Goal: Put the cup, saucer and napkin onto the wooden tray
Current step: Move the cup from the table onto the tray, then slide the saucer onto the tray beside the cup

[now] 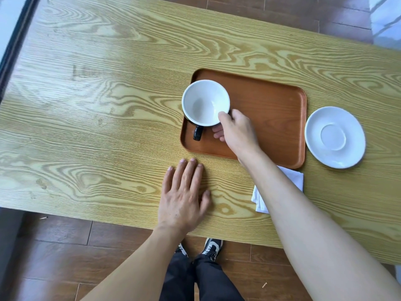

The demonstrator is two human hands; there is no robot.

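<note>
A cup, white inside with a black outside and black handle, is upright over the left end of the brown wooden tray. My right hand grips its rim, thumb on the near edge. A white saucer lies on the table just right of the tray. A folded white napkin lies on the table near the tray's front right corner, partly hidden under my right forearm. My left hand rests flat on the table in front of the tray, holding nothing.
The light wood-grain table stretches wide to the left and behind the tray. Its near edge runs just above my legs and shoes. A dark frame borders the far left.
</note>
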